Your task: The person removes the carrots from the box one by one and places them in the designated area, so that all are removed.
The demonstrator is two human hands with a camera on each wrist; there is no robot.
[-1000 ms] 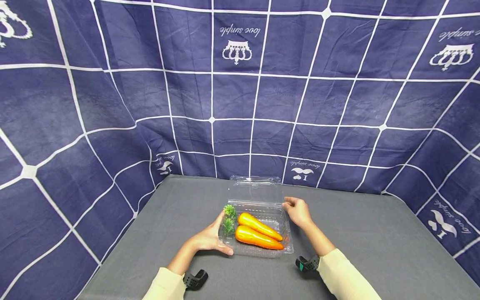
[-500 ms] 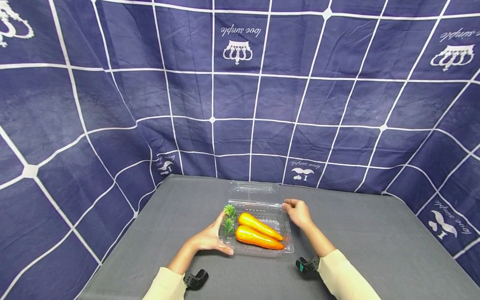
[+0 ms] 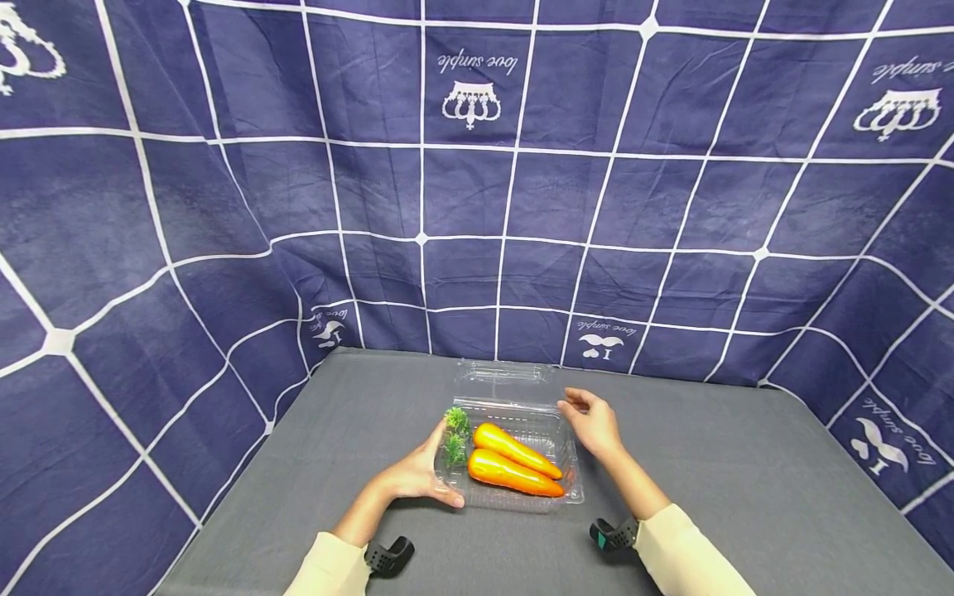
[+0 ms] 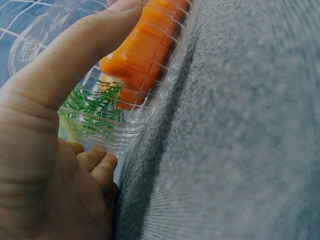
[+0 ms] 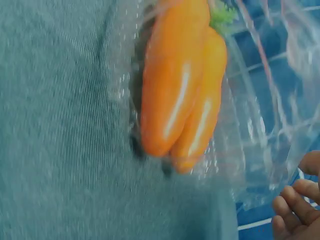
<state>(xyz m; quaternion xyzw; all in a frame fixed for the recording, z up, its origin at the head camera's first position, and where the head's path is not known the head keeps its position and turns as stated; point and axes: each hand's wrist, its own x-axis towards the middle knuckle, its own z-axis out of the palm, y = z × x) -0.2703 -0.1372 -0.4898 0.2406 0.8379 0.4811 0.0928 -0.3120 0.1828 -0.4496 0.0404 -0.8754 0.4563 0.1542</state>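
Note:
A clear plastic clamshell box (image 3: 507,502) lies on the grey tabletop with its lid (image 3: 505,387) folded back, away from the person. Two orange carrots rest slantwise inside, the far carrot (image 3: 516,449) beside the near carrot (image 3: 514,474); their leafy green tops (image 3: 455,434) are at the left end. My left hand (image 3: 412,474) holds the box's left end, thumb along the near side, as the left wrist view also shows. At the far right corner, near the hinge, is my right hand (image 3: 595,424), its fingers loosely bent with nothing in them. In the right wrist view these fingers (image 5: 295,205) appear apart from the box.
A grey cloth covers the table (image 3: 745,472). Behind it and at both sides hangs a blue curtain (image 3: 551,199) with white grid lines. Black bands (image 3: 391,555) are worn at both wrists.
The lid has dropped farther back and lies lower. My right hand has come off the lid's hinge corner and lifted slightly. My left hand and the carrots stay put.

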